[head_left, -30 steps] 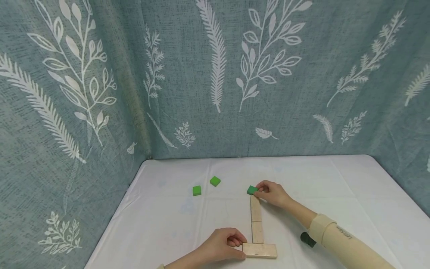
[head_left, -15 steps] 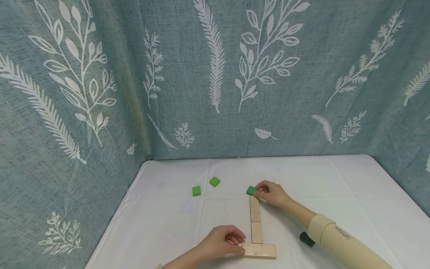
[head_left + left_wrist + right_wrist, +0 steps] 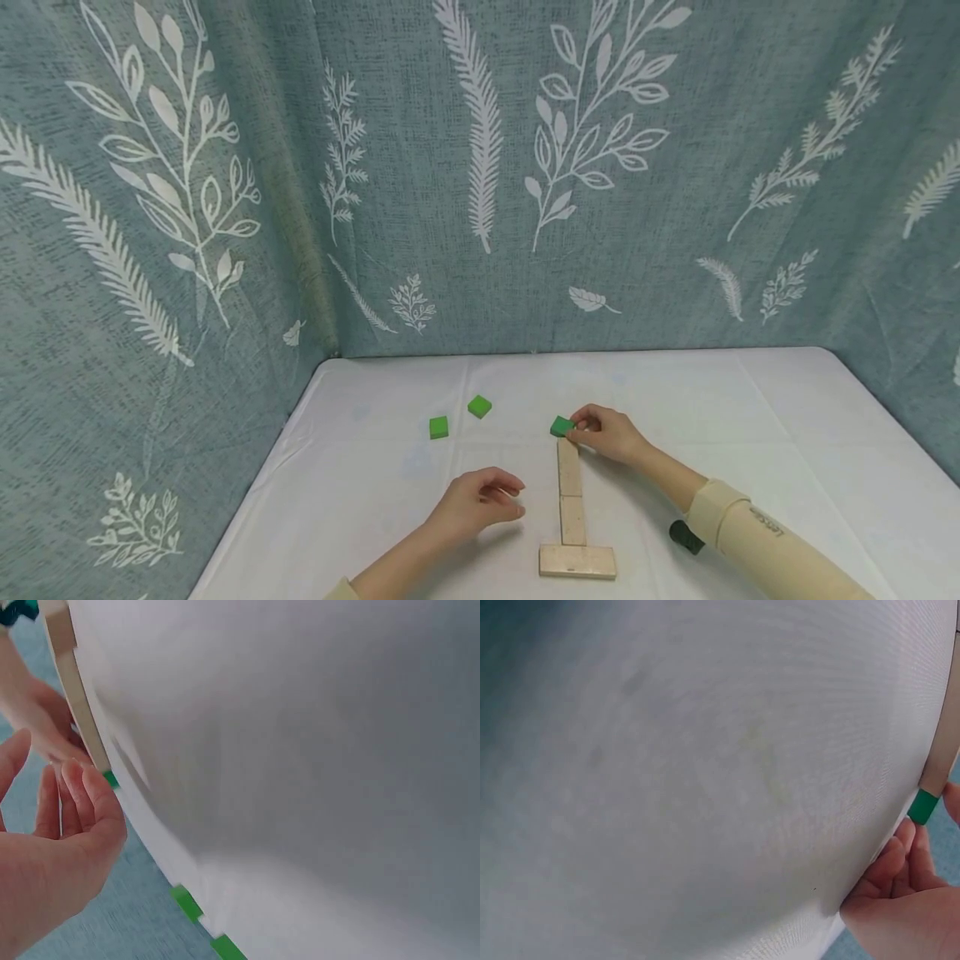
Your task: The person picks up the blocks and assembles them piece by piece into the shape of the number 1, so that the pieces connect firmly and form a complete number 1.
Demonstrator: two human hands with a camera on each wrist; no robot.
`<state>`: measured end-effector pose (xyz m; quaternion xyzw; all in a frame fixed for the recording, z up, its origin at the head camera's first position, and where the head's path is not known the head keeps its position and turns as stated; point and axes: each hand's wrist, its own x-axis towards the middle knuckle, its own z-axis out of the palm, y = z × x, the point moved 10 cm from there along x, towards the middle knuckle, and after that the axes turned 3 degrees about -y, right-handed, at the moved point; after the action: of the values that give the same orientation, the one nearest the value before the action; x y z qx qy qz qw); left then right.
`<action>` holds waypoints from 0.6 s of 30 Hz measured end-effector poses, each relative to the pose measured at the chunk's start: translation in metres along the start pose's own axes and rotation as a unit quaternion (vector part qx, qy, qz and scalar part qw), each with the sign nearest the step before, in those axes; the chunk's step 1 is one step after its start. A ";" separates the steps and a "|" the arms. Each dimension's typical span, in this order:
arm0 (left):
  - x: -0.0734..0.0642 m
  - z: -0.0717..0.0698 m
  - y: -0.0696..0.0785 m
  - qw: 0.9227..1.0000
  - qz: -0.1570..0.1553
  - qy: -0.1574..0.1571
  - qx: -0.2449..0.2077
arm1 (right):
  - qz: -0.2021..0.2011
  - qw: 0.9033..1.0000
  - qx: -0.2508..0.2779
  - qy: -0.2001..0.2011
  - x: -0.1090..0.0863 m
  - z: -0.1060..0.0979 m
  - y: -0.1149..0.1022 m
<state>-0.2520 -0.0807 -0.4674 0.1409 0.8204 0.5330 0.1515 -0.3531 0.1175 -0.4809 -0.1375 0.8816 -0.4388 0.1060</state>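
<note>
My right hand [image 3: 609,433] pinches a dark green block [image 3: 560,427] at the far end of a row of wooden blocks. That row is two pale wooden blocks [image 3: 571,492] laid end to end, running toward me. Across their near end lies a third wooden block [image 3: 577,561], forming an upside-down T. Left of the row, my left hand [image 3: 480,502] holds nothing, its fingers loosely bent and apart from the thumb. In the right wrist view the green block [image 3: 923,807] sits against the wooden block's end, between thumb and fingers.
Two light green blocks [image 3: 438,427] lie at the back left on the white tablecloth [image 3: 360,500]. A small dark cylindrical object [image 3: 686,537] is beside my right sleeve. A blue-grey curtain [image 3: 420,208] with white leaf prints surrounds the table's back and sides.
My left hand has let go of the crosswise wooden block's left end and moved up and to the left. The right hand stays at the dark green block.
</note>
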 end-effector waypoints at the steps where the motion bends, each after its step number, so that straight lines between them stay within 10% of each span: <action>1: 0.001 -0.004 -0.001 1.000 -0.001 0.007 0.004 | -0.001 1.000 0.001 0.000 0.000 0.000 0.000; 18: 0.015 -0.076 -0.013 0.987 -0.015 0.157 0.036 | 0.006 1.000 0.005 0.001 0.003 0.001 0.006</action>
<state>-0.2969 -0.1436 -0.4511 0.0488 0.8548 0.5162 0.0241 -0.3566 0.1194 -0.4869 -0.1313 0.8804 -0.4426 0.1087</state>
